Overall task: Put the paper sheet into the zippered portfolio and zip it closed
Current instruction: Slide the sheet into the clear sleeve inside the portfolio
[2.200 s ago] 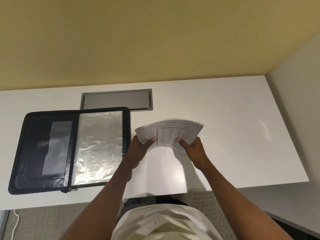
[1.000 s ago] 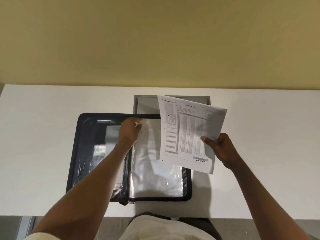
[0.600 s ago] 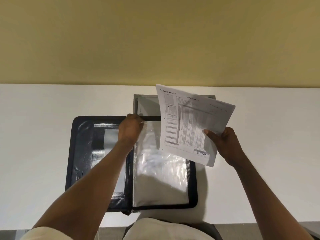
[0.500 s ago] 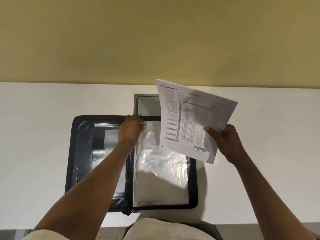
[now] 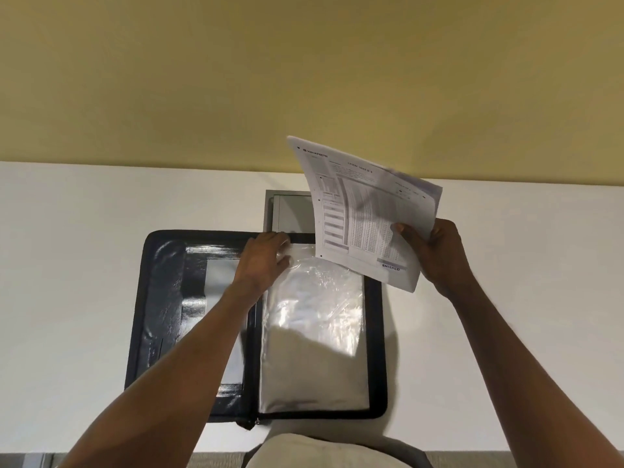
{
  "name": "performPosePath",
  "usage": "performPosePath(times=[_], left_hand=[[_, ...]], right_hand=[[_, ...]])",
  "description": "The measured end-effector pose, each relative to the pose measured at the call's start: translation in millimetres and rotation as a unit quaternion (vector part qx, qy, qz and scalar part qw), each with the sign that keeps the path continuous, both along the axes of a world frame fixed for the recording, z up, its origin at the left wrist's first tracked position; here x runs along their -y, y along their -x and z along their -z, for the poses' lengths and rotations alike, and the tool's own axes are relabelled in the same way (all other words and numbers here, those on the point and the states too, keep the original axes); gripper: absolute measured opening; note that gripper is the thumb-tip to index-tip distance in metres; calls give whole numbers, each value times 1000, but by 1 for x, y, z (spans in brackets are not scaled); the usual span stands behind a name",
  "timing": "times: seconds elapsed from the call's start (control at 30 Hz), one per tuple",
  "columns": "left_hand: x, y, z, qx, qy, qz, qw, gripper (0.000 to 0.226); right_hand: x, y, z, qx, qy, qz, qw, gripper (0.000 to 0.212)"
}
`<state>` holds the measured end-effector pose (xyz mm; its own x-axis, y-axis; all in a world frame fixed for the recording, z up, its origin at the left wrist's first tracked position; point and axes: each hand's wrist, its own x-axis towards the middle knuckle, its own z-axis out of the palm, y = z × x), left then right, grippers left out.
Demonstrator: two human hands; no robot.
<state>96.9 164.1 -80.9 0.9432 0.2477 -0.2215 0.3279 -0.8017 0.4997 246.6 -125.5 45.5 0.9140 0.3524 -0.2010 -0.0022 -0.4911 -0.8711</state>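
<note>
White desk (image 5: 101, 265), open black portfolio (image 5: 162, 298) flat

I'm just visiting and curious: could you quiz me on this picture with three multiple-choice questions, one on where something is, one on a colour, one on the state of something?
1. Where is the left hand?
A. At the top edge of the clear plastic sleeve
B. Flat on the bare table
C. On the zipper pull

2. What colour is the portfolio cover?
A. Red
B. Black
C. Green

3. What state is the paper sheet in?
A. Lying inside the sleeve
B. Crumpled into a ball
C. Held in the air by the right hand

Answers:
1 A: the fingers rest on the sleeve's upper left corner.
2 B: the open cover and its border look black against the white table.
3 C: the right hand grips the sheet's lower right part, above the open portfolio, not yet inserted.
</note>
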Motion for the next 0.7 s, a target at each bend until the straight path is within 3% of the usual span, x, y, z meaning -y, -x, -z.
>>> performPosePath(times=[0.1,0.2,0.4,0.7], left_hand=[[1,-7,4,-2,43,1,999,21],[10,-12,0,-1,85,-4,996,10],[35,2,1,53,28,-41,997,14],[43,20,6,140,27,-34,989,22]], right_hand=[[-12,-7,-6,18,-5,-7,1000,31],[-22,-14,-6,25,-13,-16,999,44],[-40,-27,-10,23,-16,-50,998,31],[-76,-33,-19,74,40,-167,982,50]])
